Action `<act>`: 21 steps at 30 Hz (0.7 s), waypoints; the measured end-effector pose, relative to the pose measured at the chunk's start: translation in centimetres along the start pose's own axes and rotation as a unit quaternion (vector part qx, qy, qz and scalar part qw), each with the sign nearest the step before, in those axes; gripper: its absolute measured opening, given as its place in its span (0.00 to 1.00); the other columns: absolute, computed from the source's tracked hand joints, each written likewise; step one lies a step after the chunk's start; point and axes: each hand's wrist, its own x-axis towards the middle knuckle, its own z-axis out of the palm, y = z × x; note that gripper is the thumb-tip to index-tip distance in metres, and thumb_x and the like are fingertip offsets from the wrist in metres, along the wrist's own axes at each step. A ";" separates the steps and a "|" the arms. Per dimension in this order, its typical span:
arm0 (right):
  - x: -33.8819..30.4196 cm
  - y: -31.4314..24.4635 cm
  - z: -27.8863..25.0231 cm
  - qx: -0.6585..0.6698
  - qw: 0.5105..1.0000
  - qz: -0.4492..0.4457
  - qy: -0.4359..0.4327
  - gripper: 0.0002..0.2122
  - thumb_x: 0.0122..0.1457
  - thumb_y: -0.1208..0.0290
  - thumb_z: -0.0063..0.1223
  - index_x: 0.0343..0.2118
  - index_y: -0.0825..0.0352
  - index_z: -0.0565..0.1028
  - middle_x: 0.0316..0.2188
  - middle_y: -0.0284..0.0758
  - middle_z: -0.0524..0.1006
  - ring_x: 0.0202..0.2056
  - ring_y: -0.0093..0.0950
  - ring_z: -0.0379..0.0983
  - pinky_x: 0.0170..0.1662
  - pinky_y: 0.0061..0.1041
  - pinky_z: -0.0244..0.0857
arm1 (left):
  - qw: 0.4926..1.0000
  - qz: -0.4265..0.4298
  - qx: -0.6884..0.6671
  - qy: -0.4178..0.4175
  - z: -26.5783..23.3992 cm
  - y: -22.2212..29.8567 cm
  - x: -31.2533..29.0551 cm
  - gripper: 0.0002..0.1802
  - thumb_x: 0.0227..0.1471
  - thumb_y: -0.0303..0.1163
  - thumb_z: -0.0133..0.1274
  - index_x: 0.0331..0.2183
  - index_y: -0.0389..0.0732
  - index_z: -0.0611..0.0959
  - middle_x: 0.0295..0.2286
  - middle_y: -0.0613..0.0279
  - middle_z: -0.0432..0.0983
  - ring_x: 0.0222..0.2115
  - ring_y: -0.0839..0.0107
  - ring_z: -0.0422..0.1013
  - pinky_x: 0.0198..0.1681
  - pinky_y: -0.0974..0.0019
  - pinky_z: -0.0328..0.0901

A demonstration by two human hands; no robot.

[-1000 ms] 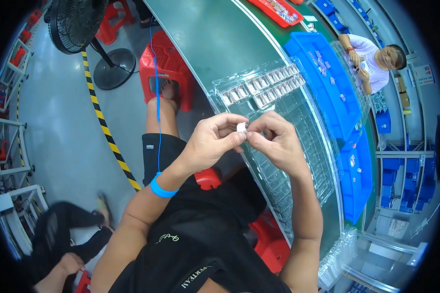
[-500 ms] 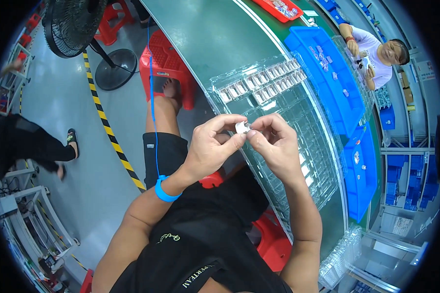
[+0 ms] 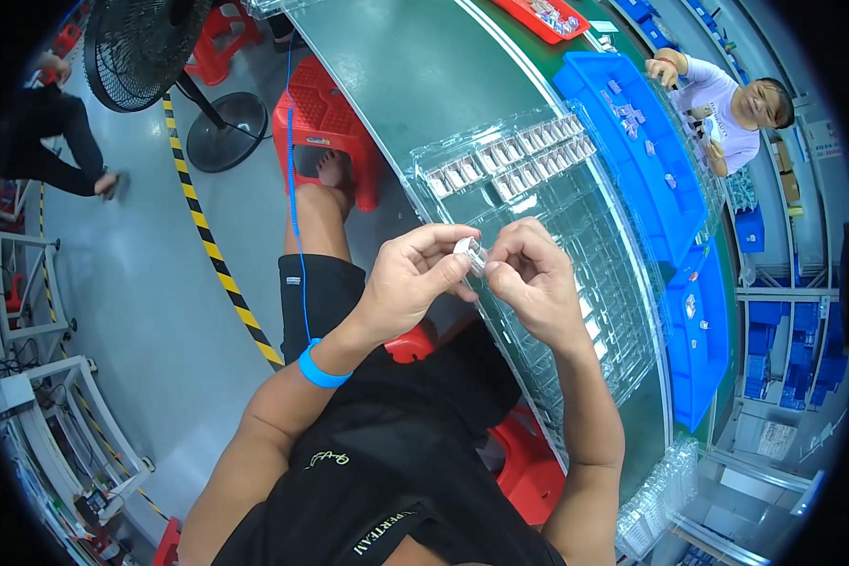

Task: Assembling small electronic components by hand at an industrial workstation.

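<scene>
A small white part with a squarish, hollow-looking body is held up over the near edge of the bench. My left hand is closed on it, thumb below and fingers behind. From the other side my right hand pinches at the part's right end with thumb and curled forefinger; whether a second tiny piece sits in that pinch is hidden. Beyond my hands lies a clear plastic blister tray, its far-left pockets filled with two rows of similar small white pieces. A blue strap with a coiled cord circles my left wrist.
Blue bins with a few small parts line the bench's far side. A red tray stands at the top. Opposite sits a person in a white shirt. On the left are a red stool and a floor fan. Stacked clear trays lie lower right.
The white part has been turned between my fingers, showing its hollow side. My right fingers have curled in more. At the left, a walking person has moved farther up the aisle.
</scene>
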 end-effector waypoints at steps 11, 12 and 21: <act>-0.4 -1.7 -0.8 -0.010 0.999 -0.021 0.024 0.05 0.52 0.76 0.61 0.32 0.68 0.78 0.31 0.32 0.71 0.28 0.20 0.65 0.31 0.19 0.59 | 0.993 0.085 0.086 -0.013 0.0 0.0 -0.4 0.21 0.61 0.27 0.52 0.54 0.32 0.74 0.44 0.54 0.77 0.42 0.72 0.75 0.41 0.69 0.75; -0.4 -2.5 -0.5 -0.078 0.994 -0.070 0.026 0.06 0.51 0.77 0.61 0.32 0.67 0.78 0.31 0.33 0.71 0.28 0.22 0.66 0.31 0.21 0.60 | 0.993 0.085 0.087 -0.012 -0.1 0.0 -0.5 0.21 0.61 0.27 0.52 0.54 0.32 0.74 0.44 0.54 0.77 0.42 0.72 0.75 0.41 0.69 0.75; -1.6 -4.0 0.8 -0.299 0.939 -0.162 0.052 0.09 0.46 0.79 0.64 0.31 0.64 0.79 0.30 0.35 0.69 0.33 0.34 0.68 0.34 0.31 0.65 | 0.967 0.156 0.199 0.005 0.2 -0.4 -0.6 0.20 0.58 0.23 0.54 0.53 0.31 0.75 0.45 0.53 0.76 0.43 0.72 0.75 0.43 0.69 0.74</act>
